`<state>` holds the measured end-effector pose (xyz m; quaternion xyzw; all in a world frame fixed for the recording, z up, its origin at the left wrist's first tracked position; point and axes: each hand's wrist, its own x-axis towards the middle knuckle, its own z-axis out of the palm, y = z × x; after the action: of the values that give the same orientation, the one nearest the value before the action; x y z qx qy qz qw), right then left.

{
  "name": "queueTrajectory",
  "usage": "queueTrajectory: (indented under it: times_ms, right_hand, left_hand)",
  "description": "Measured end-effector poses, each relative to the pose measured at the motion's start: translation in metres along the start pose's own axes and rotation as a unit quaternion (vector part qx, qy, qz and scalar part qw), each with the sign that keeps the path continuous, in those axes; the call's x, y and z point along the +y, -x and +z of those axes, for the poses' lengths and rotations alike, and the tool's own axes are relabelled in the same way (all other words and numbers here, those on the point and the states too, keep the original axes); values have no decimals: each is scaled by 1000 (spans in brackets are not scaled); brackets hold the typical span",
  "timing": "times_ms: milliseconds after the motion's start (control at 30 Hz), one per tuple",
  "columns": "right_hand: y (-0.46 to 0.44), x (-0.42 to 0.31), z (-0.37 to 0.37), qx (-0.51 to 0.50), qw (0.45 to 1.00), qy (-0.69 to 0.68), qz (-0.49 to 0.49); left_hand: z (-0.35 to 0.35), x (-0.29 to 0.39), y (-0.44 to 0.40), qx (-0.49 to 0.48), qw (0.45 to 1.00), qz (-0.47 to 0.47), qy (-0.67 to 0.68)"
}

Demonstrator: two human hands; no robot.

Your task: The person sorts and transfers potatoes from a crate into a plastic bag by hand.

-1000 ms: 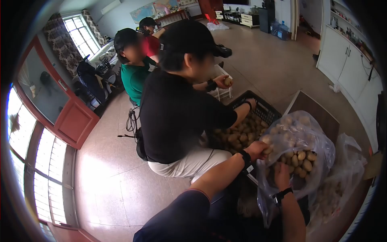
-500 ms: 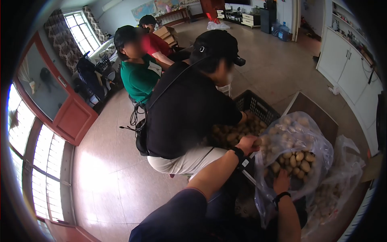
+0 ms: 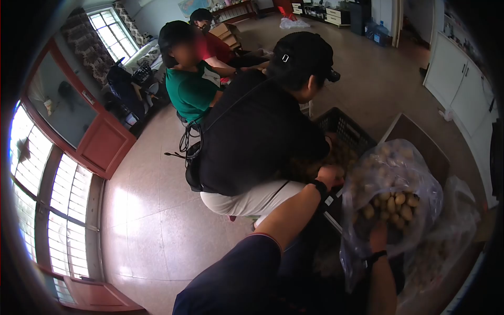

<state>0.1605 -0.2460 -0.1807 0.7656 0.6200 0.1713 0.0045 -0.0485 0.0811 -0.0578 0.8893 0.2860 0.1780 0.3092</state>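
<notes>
Home living area — patterned curtains (image 3: 89, 46), white cabinets (image 3: 448, 73), drawer unit (image 3: 334, 19), wall map (image 3: 194, 7) (partly cropped)

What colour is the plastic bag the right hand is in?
The plastic bag is see-through, with a pale whitish sheen; best seen in the head view.

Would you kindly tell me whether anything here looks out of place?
No spill stands out; potatoes sit in the open plastic bag. One oddity: a black cable hangs in loose loops behind the co-worker in black, its end apparently unplugged.
</notes>
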Motion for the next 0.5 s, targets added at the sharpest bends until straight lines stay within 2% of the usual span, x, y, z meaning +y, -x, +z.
queueTrajectory:
  times_ms: [33, 67, 100, 133, 167, 200, 233, 267, 300, 333, 367, 400, 433, 467, 500]
  right_hand:
    - [-4, -3, -8, -3, 1000, 0, 1]
    - [-19, -6, -23, -40, 909, -327, 256]
    - [-27, -8, -33, -67, 652, -594, 466]
    - [-23, -5, -26, -67, 651, -593, 469]
    - [-23, 0, -22, -44, 571, -668, 475]
    - [-21, 3, -17, -20, 485, -735, 474]
    - [-24, 0, -32, -19, 484, -734, 476]
    - [-28, -1, -46, -10, 459, -748, 479]
    - [-36, -5, -66, 0, 434, -762, 481]
    - [-40, -6, -75, 1, 434, -761, 482]
    - [-44, -8, -83, 11, 393, -782, 483]
    - [-45, -9, -86, 22, 351, -802, 483]
    - [-46, -10, -87, 23, 351, -801, 484]
    - [-47, -12, -88, 14, 376, -793, 479]
    - [-46, -12, -86, 4, 401, -784, 474]
  left_hand:
    - [17, -12, -3, -3, 1000, -1, 2]
    - [45, -36, -12, 60, 964, -53, 255]
    - [44, -40, -11, 78, 948, -48, 303]
    - [43, -43, -11, 96, 931, -42, 351]
    - [43, -47, -11, 113, 910, -34, 396]
    - [29, -40, -10, 66, 978, -21, 196]
    - [24, -37, -9, 39, 995, -15, 93]
    - [19, -33, -7, 14, 1000, -4, -12]
    - [17, -31, -6, 20, 999, -14, 20]
    - [20, -33, -7, 26, 998, -25, 52]
    - [23, -36, -8, 25, 998, -24, 52]
    - [26, -42, -8, 52, 991, -2, 123]
    - [30, -46, -9, 64, 985, 9, 159]
    - [34, -50, -11, 76, 978, 22, 194]
    - [29, -42, -8, 95, 992, 39, 73]
